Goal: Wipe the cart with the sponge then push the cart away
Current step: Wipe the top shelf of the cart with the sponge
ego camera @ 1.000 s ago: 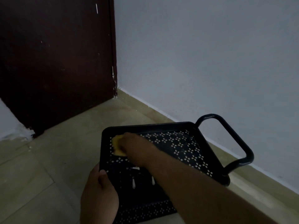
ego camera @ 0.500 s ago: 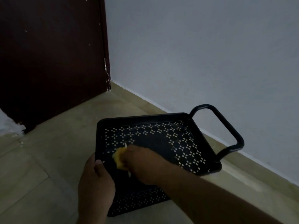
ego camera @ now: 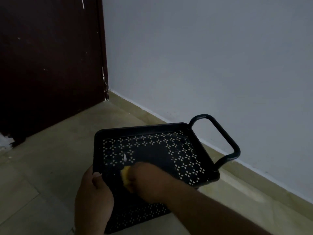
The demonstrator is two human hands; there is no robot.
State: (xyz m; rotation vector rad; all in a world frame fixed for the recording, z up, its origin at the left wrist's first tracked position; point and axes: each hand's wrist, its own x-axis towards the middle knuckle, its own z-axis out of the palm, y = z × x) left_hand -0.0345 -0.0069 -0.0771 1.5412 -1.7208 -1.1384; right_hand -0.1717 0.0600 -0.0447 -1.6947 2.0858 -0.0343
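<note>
A black cart (ego camera: 135, 131) with a perforated top tray stands on the floor below me, its loop handle (ego camera: 225, 138) toward the wall on the right. My right hand (ego camera: 149, 180) presses a yellow sponge (ego camera: 125, 175) onto the near left part of the tray; most of the sponge is hidden under my fingers. My left hand (ego camera: 94, 197) grips the tray's near left rim, thumb over the edge. A lower perforated shelf shows beneath the tray.
A dark brown door (ego camera: 50, 65) fills the upper left. A pale wall (ego camera: 211, 65) with a skirting runs along the right, close to the cart's handle. Tiled floor (ego camera: 42, 167) spreads to the left of the cart.
My right hand has dragged the sponge from the tray's far left corner toward me, to the near left part. My left hand has kept its hold on the rim.
</note>
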